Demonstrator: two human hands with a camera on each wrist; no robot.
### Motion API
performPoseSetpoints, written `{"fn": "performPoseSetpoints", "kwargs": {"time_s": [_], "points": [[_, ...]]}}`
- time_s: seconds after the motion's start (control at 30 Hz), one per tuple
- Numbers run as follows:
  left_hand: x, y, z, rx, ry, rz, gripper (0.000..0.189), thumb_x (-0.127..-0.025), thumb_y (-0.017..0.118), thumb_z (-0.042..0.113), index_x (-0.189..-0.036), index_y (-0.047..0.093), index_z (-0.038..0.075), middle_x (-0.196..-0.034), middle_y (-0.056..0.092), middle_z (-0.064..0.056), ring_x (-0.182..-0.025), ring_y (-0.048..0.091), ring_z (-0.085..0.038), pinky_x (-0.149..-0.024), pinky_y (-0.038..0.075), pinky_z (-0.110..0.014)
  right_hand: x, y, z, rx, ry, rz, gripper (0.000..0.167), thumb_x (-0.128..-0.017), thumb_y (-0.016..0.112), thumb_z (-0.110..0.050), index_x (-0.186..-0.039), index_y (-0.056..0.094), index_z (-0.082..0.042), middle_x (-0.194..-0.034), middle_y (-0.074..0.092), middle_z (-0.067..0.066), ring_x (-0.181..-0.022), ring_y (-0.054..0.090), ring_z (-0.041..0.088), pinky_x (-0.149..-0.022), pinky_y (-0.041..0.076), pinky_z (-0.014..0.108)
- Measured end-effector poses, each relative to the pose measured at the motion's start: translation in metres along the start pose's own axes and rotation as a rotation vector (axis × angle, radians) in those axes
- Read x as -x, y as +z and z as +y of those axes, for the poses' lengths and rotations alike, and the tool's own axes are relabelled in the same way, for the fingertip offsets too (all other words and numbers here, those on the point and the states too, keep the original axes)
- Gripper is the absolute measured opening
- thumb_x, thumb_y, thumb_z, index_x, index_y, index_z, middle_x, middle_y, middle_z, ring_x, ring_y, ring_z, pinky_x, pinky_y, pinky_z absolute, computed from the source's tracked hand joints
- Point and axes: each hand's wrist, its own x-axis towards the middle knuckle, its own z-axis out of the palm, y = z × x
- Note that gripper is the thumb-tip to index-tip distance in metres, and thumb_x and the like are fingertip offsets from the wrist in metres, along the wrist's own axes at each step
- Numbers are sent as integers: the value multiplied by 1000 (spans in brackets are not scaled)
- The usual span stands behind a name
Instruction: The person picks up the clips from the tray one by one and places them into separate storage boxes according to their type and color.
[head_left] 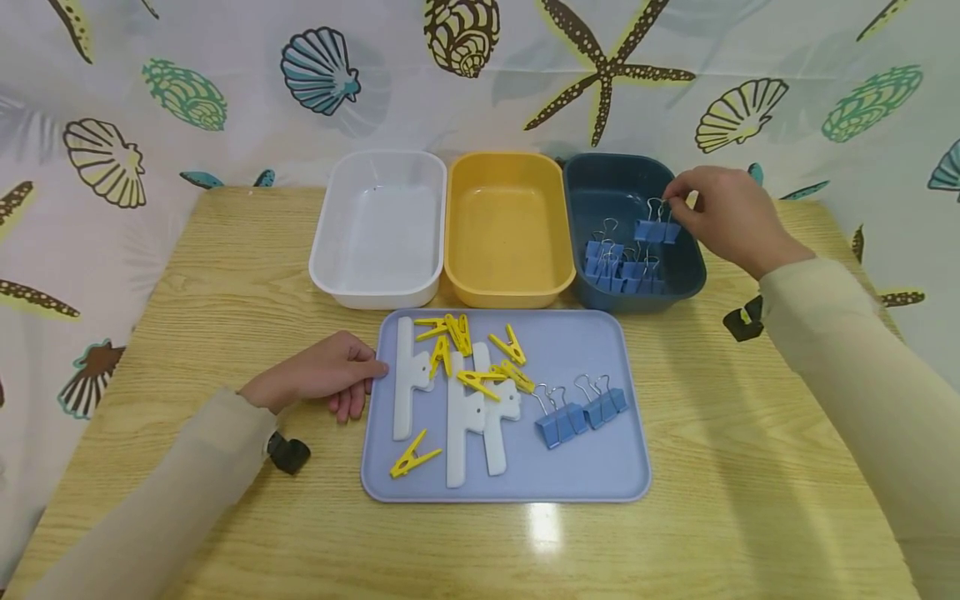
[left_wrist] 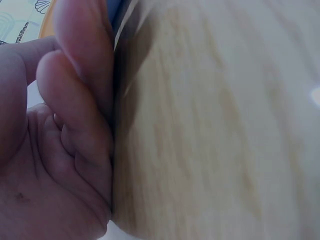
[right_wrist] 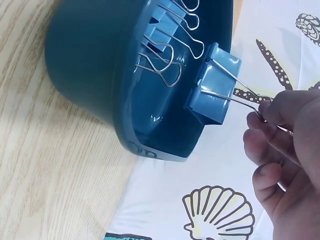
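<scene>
My right hand point(head_left: 723, 212) pinches a blue binder clip point(right_wrist: 215, 82) by its wire handles, thumb against fingers. The clip hangs over the dark blue bin point(head_left: 690, 279), where several blue binder clips point(head_left: 606, 260) lie. My left hand point(head_left: 322, 375) rests on the table at the left edge of the lavender tray point(head_left: 570, 342), its thumb over the rim and its fingers loosely bent. On the tray lie two blue binder clips point(head_left: 562, 423), several yellow clothespins point(head_left: 411, 457) and three white bag clips point(head_left: 456, 442).
Left of the dark blue bin stand a yellow bin point(head_left: 510, 237) and a white bin point(head_left: 386, 229), side by side. All three are behind the tray on a wooden table point(head_left: 247, 275). A cloth with shell and starfish prints point(head_left: 450, 108) hangs behind.
</scene>
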Motion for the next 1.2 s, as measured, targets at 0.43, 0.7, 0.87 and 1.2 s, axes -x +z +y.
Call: {"fn": "performPoseSetpoints", "kwargs": {"time_s": [0.43,0.7,0.87,1.2], "points": [[1,0,0,-2,-3,1,37,-99,49,23,-73,61,-1,-56,65,-8,-42,60,-14,-41,47,-23,-11,2,2,11,51,-4,21,-95,52,-13,-107,67,-4,-103,67,18,-77,56,29,-63,43,37],[0,0,0,4,-10,4,38,-100,49,23,-72,61,0,-56,66,-8,-42,61,-14,-41,47,-23,-14,7,3,25,106,-20,22,-98,52,-16,-110,66,-4,-108,66,20,-83,58,33,-72,48,46],[0,0,0,7,-11,8,38,-100,49,24,-72,61,0,-56,66,-8,-42,61,-14,-41,47,-23,-14,11,4,31,106,-20,22,-98,52,-14,-110,66,-2,-107,67,21,-83,58,33,-72,47,46],[2,-1,1,-7,6,-6,38,-99,50,25,-72,60,0,-56,66,-6,-43,61,-13,-42,48,-24,-12,20,7,61,111,-48,25,-98,52,-14,-114,65,0,-111,65,25,-89,60,37,-76,50,53]]}}
